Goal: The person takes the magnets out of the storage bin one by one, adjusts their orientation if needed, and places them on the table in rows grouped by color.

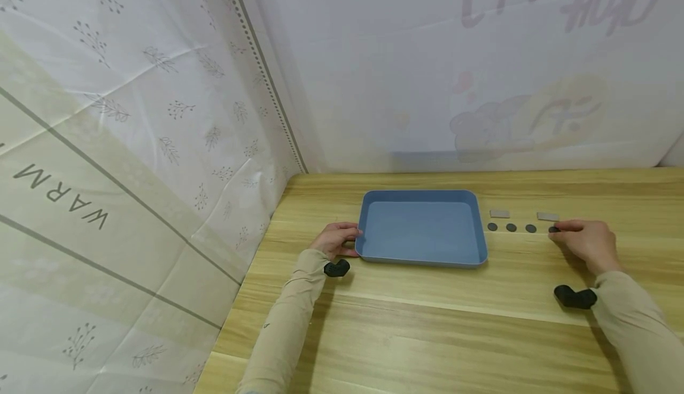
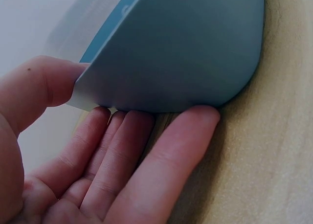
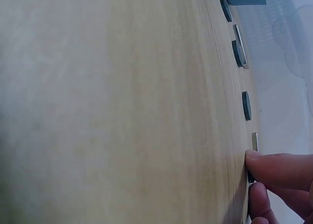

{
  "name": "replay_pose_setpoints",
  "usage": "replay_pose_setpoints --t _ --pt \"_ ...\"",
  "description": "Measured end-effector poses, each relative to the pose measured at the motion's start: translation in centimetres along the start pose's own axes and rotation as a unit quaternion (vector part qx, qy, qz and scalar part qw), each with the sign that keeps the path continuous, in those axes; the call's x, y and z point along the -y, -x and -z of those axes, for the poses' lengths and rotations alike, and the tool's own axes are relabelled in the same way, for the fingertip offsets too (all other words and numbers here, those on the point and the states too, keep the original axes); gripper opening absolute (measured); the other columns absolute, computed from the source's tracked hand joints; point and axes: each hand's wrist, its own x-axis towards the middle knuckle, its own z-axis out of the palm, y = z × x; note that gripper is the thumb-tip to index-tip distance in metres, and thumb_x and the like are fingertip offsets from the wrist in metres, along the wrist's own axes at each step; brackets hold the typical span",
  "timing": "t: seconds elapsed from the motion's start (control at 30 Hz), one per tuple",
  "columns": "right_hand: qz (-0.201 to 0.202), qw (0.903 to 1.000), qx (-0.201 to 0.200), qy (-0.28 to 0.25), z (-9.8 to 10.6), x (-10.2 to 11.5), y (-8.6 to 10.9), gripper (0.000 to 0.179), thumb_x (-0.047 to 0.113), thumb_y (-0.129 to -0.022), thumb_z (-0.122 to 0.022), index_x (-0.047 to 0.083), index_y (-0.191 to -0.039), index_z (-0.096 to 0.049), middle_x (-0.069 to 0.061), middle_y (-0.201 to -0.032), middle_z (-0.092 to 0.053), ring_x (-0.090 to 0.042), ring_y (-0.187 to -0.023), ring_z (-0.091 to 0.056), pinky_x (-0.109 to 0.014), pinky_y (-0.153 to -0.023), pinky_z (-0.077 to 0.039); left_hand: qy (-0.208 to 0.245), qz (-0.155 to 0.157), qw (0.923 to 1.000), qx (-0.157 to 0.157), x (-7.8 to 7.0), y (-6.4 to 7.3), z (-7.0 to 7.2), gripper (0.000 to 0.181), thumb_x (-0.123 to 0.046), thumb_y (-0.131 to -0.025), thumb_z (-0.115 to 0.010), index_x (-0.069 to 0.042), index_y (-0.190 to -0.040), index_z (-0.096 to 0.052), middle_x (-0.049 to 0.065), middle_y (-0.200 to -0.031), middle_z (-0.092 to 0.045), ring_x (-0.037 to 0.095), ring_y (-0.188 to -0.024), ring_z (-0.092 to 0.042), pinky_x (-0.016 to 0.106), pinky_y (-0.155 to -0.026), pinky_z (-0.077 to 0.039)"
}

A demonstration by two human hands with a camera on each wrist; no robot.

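Note:
A shallow blue rectangular tray (image 1: 422,234) lies on the wooden table. My left hand (image 1: 338,240) grips its left side; in the left wrist view the thumb (image 2: 54,79) is at the rim and the other fingers touch low on the outer wall (image 2: 186,53). To the right of the tray, my right hand (image 1: 590,242) pinches a small dark round disc (image 1: 553,229) at the right end of a row, mostly covered by the fingertips. Three more dark discs, the middle one (image 1: 511,228) among them, lie between that hand and the tray.
Behind the discs lie two thin grey rectangular pieces, one on the left (image 1: 499,213) and one on the right (image 1: 547,216). The wooden table (image 1: 406,334) meets a printed white cloth (image 1: 363,85) at its back and left edges.

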Motion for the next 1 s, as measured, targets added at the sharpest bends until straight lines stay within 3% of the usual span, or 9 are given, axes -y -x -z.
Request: replay_pose_setpoints --t 0.4,0.53,0.63,0.67,0.77,0.9,1.0 --pt "0.000 0.9999 0.006 -0.008 0.2 -0.6 -0.1 0.064 0.042 -0.093 -0.059 -0.010 -0.131 -0.052 -0.037 -0.138 -0.043 -0.055 -0.124 -0.036 -0.060 -0.095 -0.036 0.004 -0.001 1.0000 0.001 -0.1 -0.3 -0.2 0.045 -0.006 -0.090 -0.064 -0.001 -0.134 -0.054 0.018 -0.120 -0.063 0.019 -0.093 -0.065 0.039 -0.069 -0.061" --pt "-0.008 0.9995 0.014 -0.027 0.6 -1.1 -0.3 0.070 0.049 -0.094 -0.053 -0.009 -0.133 -0.049 -0.034 -0.139 -0.041 -0.049 -0.122 -0.038 -0.038 -0.082 -0.040 -0.003 -0.003 1.0000 0.006 -0.3 -0.2 -0.2 0.047 -0.007 -0.091 -0.064 -0.001 -0.135 -0.053 0.020 -0.124 -0.061 0.022 -0.098 -0.064 0.040 -0.072 -0.061" --pt "-0.005 0.9997 0.007 -0.022 1.1 -1.4 -0.1 0.069 0.051 -0.096 -0.048 -0.009 -0.132 -0.050 -0.032 -0.133 -0.047 -0.040 -0.112 -0.045 -0.024 -0.072 -0.036 -0.007 -0.006 0.9999 0.011 -0.3 -0.3 -0.2 0.046 -0.008 -0.091 -0.064 -0.001 -0.135 -0.053 0.020 -0.124 -0.061 0.022 -0.099 -0.064 0.040 -0.073 -0.061" --pt "0.000 0.9998 0.006 -0.019 1.3 -1.4 0.0 0.069 0.050 -0.097 -0.046 -0.009 -0.131 -0.050 -0.032 -0.131 -0.048 -0.039 -0.109 -0.046 -0.024 -0.070 -0.036 -0.006 -0.007 0.9999 0.011 -0.3 -0.3 -0.2 0.046 -0.008 -0.091 -0.064 0.000 -0.135 -0.053 0.020 -0.124 -0.061 0.021 -0.098 -0.064 0.040 -0.072 -0.061" --pt "0.018 0.9998 -0.001 0.007 2.2 -1.4 0.1 0.063 0.047 -0.099 -0.044 -0.009 -0.126 -0.054 -0.018 -0.110 -0.061 -0.018 -0.090 -0.052 -0.022 -0.064 -0.039 -0.008 -0.006 0.9998 0.015 -0.2 -0.4 0.0 0.046 -0.008 -0.091 -0.065 0.001 -0.134 -0.053 0.019 -0.123 -0.062 0.021 -0.097 -0.064 0.040 -0.070 -0.061" --pt "0.051 0.9973 -0.007 0.052 3.7 -0.6 0.3 0.058 0.044 -0.101 -0.041 -0.008 -0.121 -0.057 -0.016 -0.097 -0.065 -0.002 -0.072 -0.050 -0.024 -0.057 -0.043 -0.015 -0.002 0.9997 0.020 -0.4 -0.3 0.4 0.048 -0.008 -0.090 -0.066 0.002 -0.134 -0.052 0.017 -0.121 -0.062 0.021 -0.097 -0.063 0.039 -0.068 -0.061" --pt "0.072 0.9936 -0.008 0.086 4.8 0.6 0.6 0.060 0.044 -0.102 -0.038 -0.010 -0.122 -0.054 -0.033 -0.111 -0.057 -0.025 -0.079 -0.059 -0.036 -0.059 -0.047 -0.023 -0.003 0.9995 0.020 -0.6 -0.1 0.7 0.047 -0.008 -0.089 -0.067 0.002 -0.132 -0.053 0.013 -0.112 -0.065 0.019 -0.092 -0.065 0.037 -0.065 -0.061"
